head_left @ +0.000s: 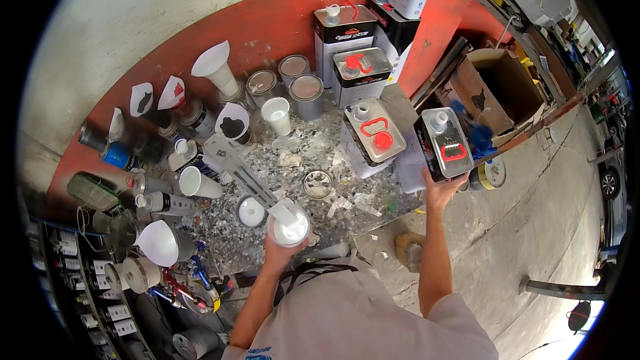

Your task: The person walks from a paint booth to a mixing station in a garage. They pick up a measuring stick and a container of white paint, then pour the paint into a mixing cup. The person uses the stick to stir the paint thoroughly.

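My left hand [281, 255] is wrapped round a cup of white paint [298, 230] at the near edge of the bench. A long metal mixing stick [241, 172] leans in the cup, its lower end coated white. Out to the right, my right hand [444, 190] grips the lower end of a rectangular solvent can [448, 125] with a white spout and a red handle. Left of it stands a similar can [385, 127], its spout uncovered and a red cap lying on its top. Beside the cup are a round lid smeared white [251, 212] and an opened small tin [318, 185].
The paint-spattered bench [267, 160] carries several round tins [307, 93], white plastic cups [277, 115] and paper strainers [212, 60]. More rectangular cans [362, 67] stand at the back. Spray guns [180, 287] hang at the near left. A cardboard box [480, 83] sits at the right.
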